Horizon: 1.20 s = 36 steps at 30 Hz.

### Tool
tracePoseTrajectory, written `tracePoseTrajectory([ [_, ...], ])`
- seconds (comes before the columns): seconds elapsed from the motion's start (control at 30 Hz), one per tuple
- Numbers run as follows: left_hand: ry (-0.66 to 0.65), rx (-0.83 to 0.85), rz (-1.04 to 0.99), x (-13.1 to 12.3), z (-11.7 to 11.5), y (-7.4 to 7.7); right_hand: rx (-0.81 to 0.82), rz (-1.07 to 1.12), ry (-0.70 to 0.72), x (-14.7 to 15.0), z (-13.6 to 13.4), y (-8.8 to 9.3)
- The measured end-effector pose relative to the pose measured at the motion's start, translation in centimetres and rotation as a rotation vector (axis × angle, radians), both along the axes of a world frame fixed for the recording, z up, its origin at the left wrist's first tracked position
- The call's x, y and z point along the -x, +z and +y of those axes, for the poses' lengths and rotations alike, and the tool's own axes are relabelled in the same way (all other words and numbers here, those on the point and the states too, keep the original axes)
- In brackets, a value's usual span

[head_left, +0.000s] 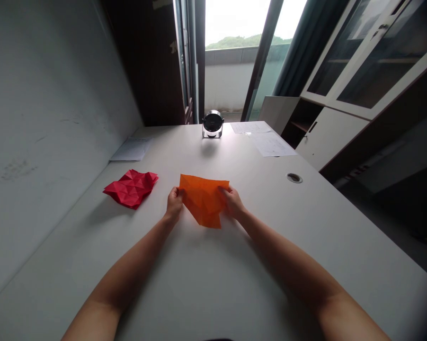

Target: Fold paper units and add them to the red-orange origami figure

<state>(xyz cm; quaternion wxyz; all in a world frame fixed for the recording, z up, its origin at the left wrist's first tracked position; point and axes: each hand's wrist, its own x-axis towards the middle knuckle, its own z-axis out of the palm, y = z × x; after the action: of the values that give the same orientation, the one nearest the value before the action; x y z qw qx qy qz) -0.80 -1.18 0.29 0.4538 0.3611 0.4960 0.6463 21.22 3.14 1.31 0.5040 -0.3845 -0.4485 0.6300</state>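
Left hand (174, 203): was curled closed, with the left edge of the orange paper (202, 201) pinched.
Right hand (234, 202): was likewise closed on the right edge.
Orange paper: was held, creased, between both hands over the white desk (206, 279).
Red paper (131, 188): was set, creased, left of the left hand.
Round silver-framed device (212, 124): was stood beyond the hands.

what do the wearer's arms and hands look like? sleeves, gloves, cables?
Left hand and right hand are ungloved. Left forearm and right forearm are bare, with no sleeve, watch, bracelet or cable visible. Hands are too small to rule out rings.
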Motion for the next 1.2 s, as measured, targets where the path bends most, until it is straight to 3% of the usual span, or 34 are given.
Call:
tracePoseTrajectory([
  [0.1, 0.016, -0.013, 0.084, -0.1, -0.4, 0.3, 0.051, 0.003, 0.04, 0.2, -0.2, -0.2],
  [0.27, 0.211, -0.236, 0.576, -0.3, -1.7, 2.1, 0.06, -0.011, -0.113, -0.1, 0.7, -1.2],
  [0.4, 0.03, -0.415, 0.928, -0.7, -2.3, 3.2, 0.067, -0.043, -0.147, -0.6, 1.3, -1.4],
  [0.5, -0.127, -0.464, 1.018, -1.0, -2.2, 3.2, 0.062, -0.05, -0.133, -0.8, 1.4, -1.4],
  [0.63, -0.228, -0.471, 0.993, -1.2, -2.1, 3.1, 0.079, -0.047, -0.134, -1.1, 1.8, -1.5],
  [0.9, -0.167, -0.416, 0.766, -1.0, -2.3, 3.8, 0.175, -0.03, -0.265, -3.1, 3.6, -0.7],
  [1.07, -0.165, -0.343, 0.678, -0.3, -1.6, 2.6, 0.208, 0.038, -0.317, -3.8, 4.1, -0.3],
  [1.2, -0.225, -0.169, 0.423, -0.4, -1.2, 1.7, 0.174, 0.089, -0.33, -3.7, 4.3, -0.9],
])
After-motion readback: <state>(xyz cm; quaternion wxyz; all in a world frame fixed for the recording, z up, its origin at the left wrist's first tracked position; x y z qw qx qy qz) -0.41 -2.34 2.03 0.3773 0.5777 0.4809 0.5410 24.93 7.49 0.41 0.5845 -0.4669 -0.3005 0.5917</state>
